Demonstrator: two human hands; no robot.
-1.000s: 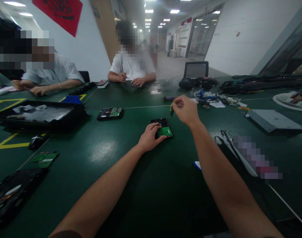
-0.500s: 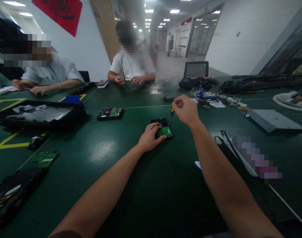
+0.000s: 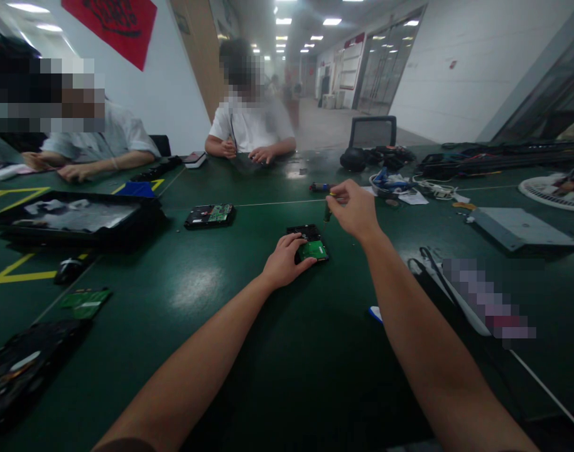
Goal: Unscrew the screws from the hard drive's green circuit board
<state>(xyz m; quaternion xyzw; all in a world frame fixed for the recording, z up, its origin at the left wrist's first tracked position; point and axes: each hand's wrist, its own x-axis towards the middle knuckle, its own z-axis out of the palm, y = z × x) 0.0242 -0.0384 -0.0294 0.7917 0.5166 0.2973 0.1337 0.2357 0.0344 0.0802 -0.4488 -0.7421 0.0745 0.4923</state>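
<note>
Flat on the green table lies a hard drive [image 3: 314, 250], black with a green circuit board on its near part. My left hand [image 3: 287, 260] grips it from the left, thumb along the near edge and fingers over the far left side, hiding part of it. Up and to the right, my right hand [image 3: 353, 207] pinches a small screwdriver [image 3: 327, 212] with a dark and yellow handle pointing down. The screwdriver is apart from the drive in the picture; its tip cannot be made out.
Another hard drive [image 3: 210, 216] lies to the left, beyond it a black tray [image 3: 75, 213]. A dark red-and-blue tool [image 3: 319, 187] lies behind my right hand. Cables [image 3: 393, 182] and a grey metal case [image 3: 522, 229] are at the right. Two people sit across the table.
Both my hands stay in place. Less yellow shows on the screwdriver handle now, as if it has turned slightly. The person across has shifted their hands a little.
</note>
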